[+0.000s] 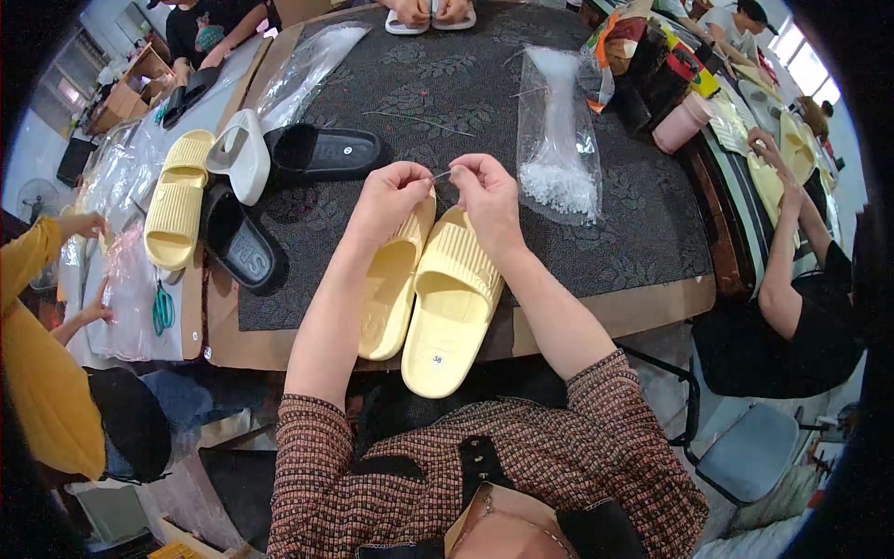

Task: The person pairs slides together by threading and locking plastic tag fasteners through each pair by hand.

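Note:
My left hand [386, 203] and my right hand [488, 203] are close together over the far ends of a pair of pale yellow slide slippers. Both hands pinch a short, thin strand [441, 174] between thumb and forefinger, one end in each. Below them, the left slipper [384, 307] leans on its side against the right slipper [447, 307], which shows its footbed with a small round sticker at the heel. Their heels hang past the table's near edge. My fingers partly cover the toe ends, so I cannot tell whether the strand passes through them.
Black slippers [328, 152], a white slipper [240, 156] and a stacked yellow pair [179, 200] lie left. A clear bag [560, 140] of thin strands lies right, near a pink cup [683, 123]. Green scissors [163, 308] lie far left. Other people work around the table.

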The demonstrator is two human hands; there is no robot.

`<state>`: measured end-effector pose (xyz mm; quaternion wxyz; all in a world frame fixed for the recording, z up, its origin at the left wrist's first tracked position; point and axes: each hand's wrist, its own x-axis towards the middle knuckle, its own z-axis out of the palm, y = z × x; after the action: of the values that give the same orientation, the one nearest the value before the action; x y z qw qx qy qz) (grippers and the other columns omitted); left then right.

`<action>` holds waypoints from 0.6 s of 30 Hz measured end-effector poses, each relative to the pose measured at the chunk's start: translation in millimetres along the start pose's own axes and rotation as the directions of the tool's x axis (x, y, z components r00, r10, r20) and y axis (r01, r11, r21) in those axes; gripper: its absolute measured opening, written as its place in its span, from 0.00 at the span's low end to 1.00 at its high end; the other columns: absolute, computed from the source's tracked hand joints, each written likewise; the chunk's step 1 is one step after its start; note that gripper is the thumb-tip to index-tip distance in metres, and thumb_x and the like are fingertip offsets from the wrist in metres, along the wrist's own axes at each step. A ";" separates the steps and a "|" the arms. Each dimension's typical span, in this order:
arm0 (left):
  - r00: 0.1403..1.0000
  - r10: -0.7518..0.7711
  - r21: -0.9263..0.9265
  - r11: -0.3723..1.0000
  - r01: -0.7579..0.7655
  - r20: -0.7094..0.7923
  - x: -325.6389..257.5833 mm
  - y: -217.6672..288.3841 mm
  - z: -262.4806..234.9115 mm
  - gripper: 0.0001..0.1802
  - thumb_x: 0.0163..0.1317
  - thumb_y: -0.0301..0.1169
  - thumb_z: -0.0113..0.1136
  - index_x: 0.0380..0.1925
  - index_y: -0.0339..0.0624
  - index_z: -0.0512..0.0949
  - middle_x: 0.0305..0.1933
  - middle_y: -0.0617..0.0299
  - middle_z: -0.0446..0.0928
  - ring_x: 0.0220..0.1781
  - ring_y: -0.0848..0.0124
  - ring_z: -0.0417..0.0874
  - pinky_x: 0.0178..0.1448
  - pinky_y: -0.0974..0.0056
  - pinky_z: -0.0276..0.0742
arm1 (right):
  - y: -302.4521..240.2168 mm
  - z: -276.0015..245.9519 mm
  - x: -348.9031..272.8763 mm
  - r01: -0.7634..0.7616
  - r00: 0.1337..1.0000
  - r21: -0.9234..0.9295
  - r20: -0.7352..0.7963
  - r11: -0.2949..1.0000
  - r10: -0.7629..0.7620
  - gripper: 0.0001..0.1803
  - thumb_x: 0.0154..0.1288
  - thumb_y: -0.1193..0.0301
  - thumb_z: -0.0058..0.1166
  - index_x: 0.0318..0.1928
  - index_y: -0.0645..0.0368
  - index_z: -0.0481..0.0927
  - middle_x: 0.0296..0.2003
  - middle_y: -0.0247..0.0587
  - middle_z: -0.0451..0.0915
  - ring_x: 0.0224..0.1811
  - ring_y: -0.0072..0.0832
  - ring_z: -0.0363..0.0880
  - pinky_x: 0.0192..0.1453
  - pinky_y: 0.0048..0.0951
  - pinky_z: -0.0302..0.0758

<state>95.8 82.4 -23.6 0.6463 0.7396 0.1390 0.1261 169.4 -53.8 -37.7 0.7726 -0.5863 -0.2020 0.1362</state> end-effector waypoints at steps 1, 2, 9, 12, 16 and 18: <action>1.000 0.014 0.009 1.000 -0.014 -0.008 -0.5 0.2 -0.3 0.06 0.59 0.26 0.57 0.34 0.35 0.79 0.29 0.70 0.77 0.30 0.84 0.72 0.34 0.76 0.69 | -1.3 1.0 -0.4 -0.001 1.000 0.001 0.001 1.000 0.001 0.05 0.62 0.75 0.53 0.37 0.62 0.78 0.28 0.28 0.76 0.29 0.11 0.70 0.31 0.16 0.68; 0.999 0.027 0.018 0.999 -0.027 -0.017 -1.2 0.6 -0.7 0.06 0.60 0.26 0.57 0.34 0.35 0.79 0.29 0.69 0.77 0.30 0.84 0.72 0.34 0.75 0.69 | -3.0 1.9 -0.7 -0.009 1.000 0.005 -0.011 1.000 0.009 0.04 0.62 0.75 0.53 0.36 0.62 0.78 0.28 0.29 0.76 0.29 0.11 0.70 0.30 0.16 0.68; 1.000 0.011 -0.013 1.000 -0.011 0.002 0.0 -1.4 -0.5 0.07 0.60 0.26 0.57 0.37 0.35 0.79 0.31 0.69 0.77 0.31 0.83 0.73 0.36 0.76 0.70 | -4.4 -1.7 0.0 -0.032 0.991 -0.148 0.122 0.988 0.051 0.05 0.62 0.75 0.53 0.37 0.62 0.79 0.28 0.29 0.77 0.28 0.13 0.70 0.30 0.18 0.69; 1.000 0.019 0.008 1.000 -0.019 0.001 -0.9 -0.7 -0.5 0.07 0.61 0.26 0.57 0.37 0.35 0.79 0.31 0.69 0.77 0.31 0.83 0.73 0.36 0.76 0.70 | -1.3 -0.2 1.3 -0.003 0.992 -0.164 0.127 0.987 0.024 0.05 0.62 0.74 0.53 0.37 0.62 0.79 0.28 0.29 0.77 0.27 0.13 0.70 0.30 0.17 0.68; 0.999 0.047 -0.052 0.998 -0.047 0.001 -0.8 0.0 2.1 0.07 0.60 0.26 0.58 0.36 0.35 0.79 0.30 0.69 0.77 0.31 0.82 0.73 0.35 0.75 0.70 | -4.5 0.5 -1.7 -0.040 0.997 -0.112 0.064 0.993 0.048 0.05 0.62 0.74 0.53 0.37 0.62 0.79 0.28 0.28 0.77 0.26 0.12 0.70 0.29 0.17 0.68; 0.997 0.071 -0.062 0.996 -0.071 -0.005 -0.9 1.0 2.6 0.06 0.60 0.25 0.57 0.36 0.35 0.79 0.30 0.69 0.77 0.31 0.82 0.73 0.35 0.75 0.70 | -3.1 0.0 -1.2 -0.050 0.997 -0.069 0.051 0.996 0.054 0.05 0.62 0.74 0.52 0.37 0.61 0.79 0.28 0.28 0.78 0.26 0.12 0.70 0.29 0.17 0.69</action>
<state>95.9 79.5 -22.9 0.6638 0.7236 0.1094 0.1544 168.3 -55.2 -34.9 0.7429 -0.6133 -0.2117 0.1649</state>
